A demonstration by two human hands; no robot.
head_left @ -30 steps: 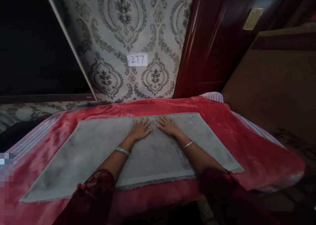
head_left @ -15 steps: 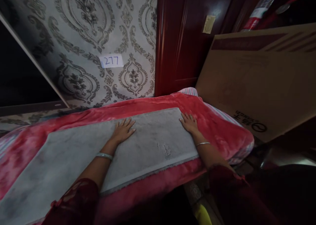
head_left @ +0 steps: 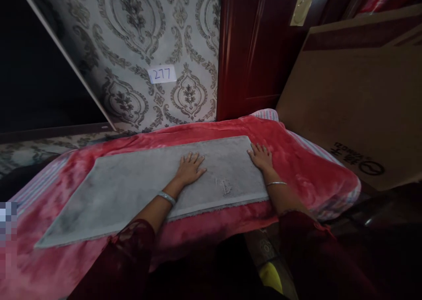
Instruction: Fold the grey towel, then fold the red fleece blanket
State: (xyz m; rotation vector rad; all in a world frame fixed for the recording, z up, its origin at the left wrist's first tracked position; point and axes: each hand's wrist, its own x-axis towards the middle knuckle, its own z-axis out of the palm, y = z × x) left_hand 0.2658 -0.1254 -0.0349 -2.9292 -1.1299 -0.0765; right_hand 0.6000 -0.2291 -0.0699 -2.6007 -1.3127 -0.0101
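Observation:
A long grey towel [head_left: 132, 190], folded over along its near edge, lies flat on a red plush blanket [head_left: 316, 172]. My left hand [head_left: 190, 168] rests palm down on the towel, a little right of its middle, with fingers spread. At the far right corner, my right hand [head_left: 262, 157] lies with outstretched fingers across the towel's right edge and the blanket. Neither hand grips anything. Pulled or raised threads [head_left: 226, 186] show on the towel between the hands, nearer its front edge.
Behind the blanket stands a patterned wall with a paper label [head_left: 162, 74] reading 277. A dark screen [head_left: 49, 71] is at left. A red wooden door panel [head_left: 253, 54] and a big cardboard box [head_left: 356, 98] are at right. Something yellow [head_left: 271, 277] shows below the blanket.
My left hand has slid rightward over the towel, closer to my right hand. My right hand stays by the right corner. The view has shifted, and the towel's left end now shows fully.

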